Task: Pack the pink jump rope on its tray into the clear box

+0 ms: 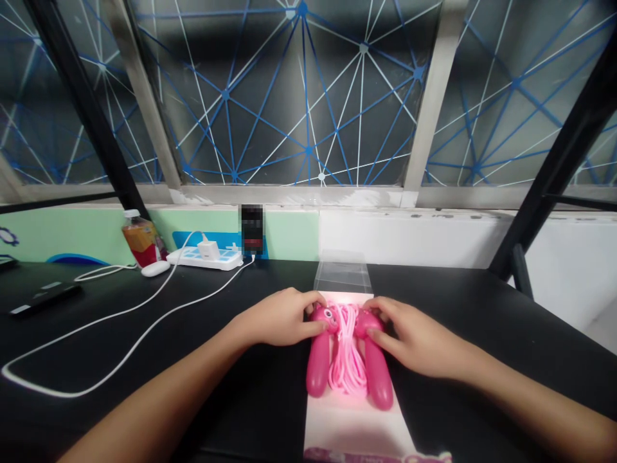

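Note:
A pink jump rope (348, 357) lies on a pale card (354, 427), its cord bundled in loops between two darker pink handles. My left hand (288, 316) grips the top of the left handle (319, 366), thumb and fingers on its rounded, eyed head. The top of the right handle (379, 373) is held by my right hand (407, 331) in the same way. Both lower handle ends point toward me. Clear plastic film (343, 276) sticks out beyond the far end of the card.
On the black table (231, 399), a white charging cable (159, 321) loops at left. Behind it stand a power strip (226, 260) with a plug, a phone with a blurred screen (252, 228), a drink pouch (141, 238) and a white mouse (155, 269). Black frame posts (554, 148) rise at both sides.

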A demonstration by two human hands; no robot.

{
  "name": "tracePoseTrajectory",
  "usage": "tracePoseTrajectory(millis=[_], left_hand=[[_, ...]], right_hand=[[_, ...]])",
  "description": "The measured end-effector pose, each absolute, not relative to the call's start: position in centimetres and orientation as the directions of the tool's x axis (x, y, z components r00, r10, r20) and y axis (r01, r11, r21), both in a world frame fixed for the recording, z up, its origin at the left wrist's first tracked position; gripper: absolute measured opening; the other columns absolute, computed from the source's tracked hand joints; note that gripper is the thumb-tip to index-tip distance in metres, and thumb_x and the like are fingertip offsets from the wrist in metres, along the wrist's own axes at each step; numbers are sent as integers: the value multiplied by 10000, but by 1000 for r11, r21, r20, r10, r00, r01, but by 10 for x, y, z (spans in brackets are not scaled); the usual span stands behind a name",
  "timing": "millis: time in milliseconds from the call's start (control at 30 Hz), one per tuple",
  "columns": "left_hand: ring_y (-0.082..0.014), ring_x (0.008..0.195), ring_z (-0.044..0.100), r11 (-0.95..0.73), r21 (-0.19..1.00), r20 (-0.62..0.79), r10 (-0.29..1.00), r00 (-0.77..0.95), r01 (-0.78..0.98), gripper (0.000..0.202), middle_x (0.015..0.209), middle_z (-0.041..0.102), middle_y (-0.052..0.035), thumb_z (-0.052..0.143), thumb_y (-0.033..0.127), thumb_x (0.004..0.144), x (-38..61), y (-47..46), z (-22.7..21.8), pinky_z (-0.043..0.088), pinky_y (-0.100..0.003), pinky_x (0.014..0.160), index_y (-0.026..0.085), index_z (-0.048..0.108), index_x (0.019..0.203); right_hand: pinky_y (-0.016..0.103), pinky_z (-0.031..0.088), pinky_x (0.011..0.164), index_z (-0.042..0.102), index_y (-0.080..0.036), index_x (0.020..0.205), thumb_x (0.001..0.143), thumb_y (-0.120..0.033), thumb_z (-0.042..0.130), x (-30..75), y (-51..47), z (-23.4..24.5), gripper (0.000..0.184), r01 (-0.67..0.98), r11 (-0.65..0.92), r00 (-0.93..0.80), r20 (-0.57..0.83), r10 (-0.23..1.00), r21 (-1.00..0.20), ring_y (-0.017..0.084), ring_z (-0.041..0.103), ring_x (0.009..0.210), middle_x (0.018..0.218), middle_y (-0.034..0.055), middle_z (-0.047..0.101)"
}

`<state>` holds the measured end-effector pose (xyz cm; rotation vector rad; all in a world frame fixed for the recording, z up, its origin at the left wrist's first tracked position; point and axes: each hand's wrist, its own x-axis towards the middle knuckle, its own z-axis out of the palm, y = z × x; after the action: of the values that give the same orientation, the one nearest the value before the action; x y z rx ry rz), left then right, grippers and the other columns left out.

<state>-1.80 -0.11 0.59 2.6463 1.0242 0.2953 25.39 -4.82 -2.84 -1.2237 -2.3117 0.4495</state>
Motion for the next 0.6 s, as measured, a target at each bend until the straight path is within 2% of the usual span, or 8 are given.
tracePoseTrajectory(millis=[133, 300, 467, 600], left_hand=[[-154, 632, 593, -698, 330, 57, 686, 725, 635, 304, 763, 665, -4, 563, 419, 886, -21, -2, 5, 360, -237, 548, 214, 607, 1106], [-160, 629, 578, -694, 317, 21, 687, 727, 647, 313, 742, 651, -3, 564, 422, 877, -22, -5, 6, 353, -244, 547, 217, 586, 1113], [-159, 635, 583, -689, 344, -3, 679, 734, 638, 320, 725, 651, 7, 591, 430, 861, -24, -8, 10, 359, -240, 552, 216, 570, 1097], [-164, 649, 598, -690, 359, 4, 674, 738, 628, 314, 738, 660, 4, 609, 427, 847, -24, -10, 12, 374, -239, 561, 215, 576, 1077]], right_hand=[[354, 467, 694, 500, -232, 1076, 953, -338, 490, 255, -49, -29, 163, 692, 513, -481, 205, 852, -508, 190, 598, 751, 890, 18, 647], [348, 462, 701, 478, -233, 1100, 964, -324, 468, 255, -51, -25, 164, 671, 516, -509, 175, 843, -532, 187, 606, 759, 904, 17, 658], [350, 475, 695, 503, -212, 1170, 931, -371, 526, 254, -53, -22, 288, 689, 529, -518, 175, 838, -495, 201, 619, 758, 906, 42, 670], [374, 499, 763, 493, -211, 1283, 920, -362, 540, 255, -54, -22, 396, 693, 562, -530, 210, 821, -451, 229, 652, 863, 1038, 78, 690]])
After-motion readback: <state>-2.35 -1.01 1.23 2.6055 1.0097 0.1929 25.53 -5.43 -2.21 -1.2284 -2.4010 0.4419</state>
